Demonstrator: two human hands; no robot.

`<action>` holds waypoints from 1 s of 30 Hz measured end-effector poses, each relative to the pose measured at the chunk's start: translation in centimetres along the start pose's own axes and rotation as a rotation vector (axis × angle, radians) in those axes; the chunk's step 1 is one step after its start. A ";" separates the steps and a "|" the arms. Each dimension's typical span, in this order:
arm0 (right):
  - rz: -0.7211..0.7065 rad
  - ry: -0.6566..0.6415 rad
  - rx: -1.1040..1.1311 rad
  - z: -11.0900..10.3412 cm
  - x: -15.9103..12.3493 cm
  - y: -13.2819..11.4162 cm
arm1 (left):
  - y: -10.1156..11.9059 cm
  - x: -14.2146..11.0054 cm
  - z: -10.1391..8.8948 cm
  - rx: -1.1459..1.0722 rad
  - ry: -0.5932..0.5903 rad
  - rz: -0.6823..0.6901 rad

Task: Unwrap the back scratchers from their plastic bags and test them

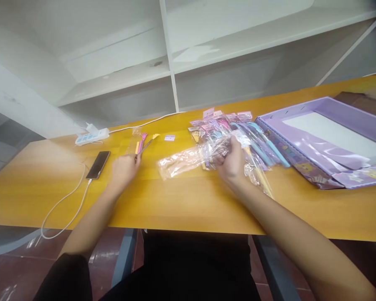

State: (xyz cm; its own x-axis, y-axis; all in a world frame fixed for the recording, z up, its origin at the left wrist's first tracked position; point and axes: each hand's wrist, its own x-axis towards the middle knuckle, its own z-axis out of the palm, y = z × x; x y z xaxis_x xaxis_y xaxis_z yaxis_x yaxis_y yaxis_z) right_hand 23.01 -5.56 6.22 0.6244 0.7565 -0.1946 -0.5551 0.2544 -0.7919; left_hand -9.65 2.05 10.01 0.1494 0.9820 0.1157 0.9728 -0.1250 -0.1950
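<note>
Now the right hand [233, 161] has its grip closed on a clear bag [183, 161], which trails left over the bench [181, 205]; farther left, the left hand [125, 169] grips a yellow-tipped stick [156, 136]. A light pinch should spare that thin plastic.

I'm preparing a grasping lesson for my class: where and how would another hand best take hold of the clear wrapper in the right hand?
The clear wrapper is probably best pinched at its free end, coming from the person's left. It stretches leftward from the right hand, which closes around its other end, leaving the left end uncovered; that end looks flat, though blurred.
</note>
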 end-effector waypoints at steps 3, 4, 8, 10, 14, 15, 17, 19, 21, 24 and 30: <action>0.051 -0.194 -0.161 0.0 -0.8 0.5 | 1.8 1.4 0.5 0.046 -0.114 -0.003; 0.060 -0.264 -0.211 -0.1 -1.0 0.7 | 2.1 1.6 0.7 0.054 -0.151 -0.001; 0.089 -0.486 -0.393 -0.5 -1.6 1.9 | 2.3 0.8 1.0 -0.079 -0.167 0.035; 0.086 -0.602 -0.507 -0.6 -1.8 2.4 | 2.4 -0.7 0.7 -0.353 -0.162 0.159; 0.004 -0.787 -0.617 -0.7 -2.3 3.1 | 4.2 -4.7 0.0 -1.071 -0.425 0.432; -0.014 -0.826 -0.634 -0.7 -2.4 3.2 | 5.0 -5.5 0.1 -1.179 -0.470 0.455; 0.002 -0.913 -0.667 -0.8 -2.6 3.3 | 6.5 -6.4 0.8 -1.324 -0.457 0.458; 0.083 -1.016 -0.679 -0.9 -2.7 3.5 | 7.7 -6.4 1.9 -1.439 -0.381 0.450; 0.161 -1.116 -0.687 -1.1 -2.6 3.6 | 8.4 -5.9 3.2 -1.544 -0.305 0.503; 0.188 -1.219 -0.718 -1.3 -2.4 3.7 | 8.3 -5.1 4.7 -1.522 -0.199 0.649; 0.184 -1.258 -0.675 -1.7 -2.9 4.2 | 7.0 -5.2 5.2 -1.345 -0.137 0.660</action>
State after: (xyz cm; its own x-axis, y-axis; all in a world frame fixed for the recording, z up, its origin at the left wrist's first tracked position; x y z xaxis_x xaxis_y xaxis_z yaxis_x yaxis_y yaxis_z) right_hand 19.82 -7.68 2.43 -0.5141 0.8573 0.0264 0.0107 0.0372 -0.9992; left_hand -4.56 -3.20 2.98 0.6700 0.6946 0.2620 0.1826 -0.4962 0.8488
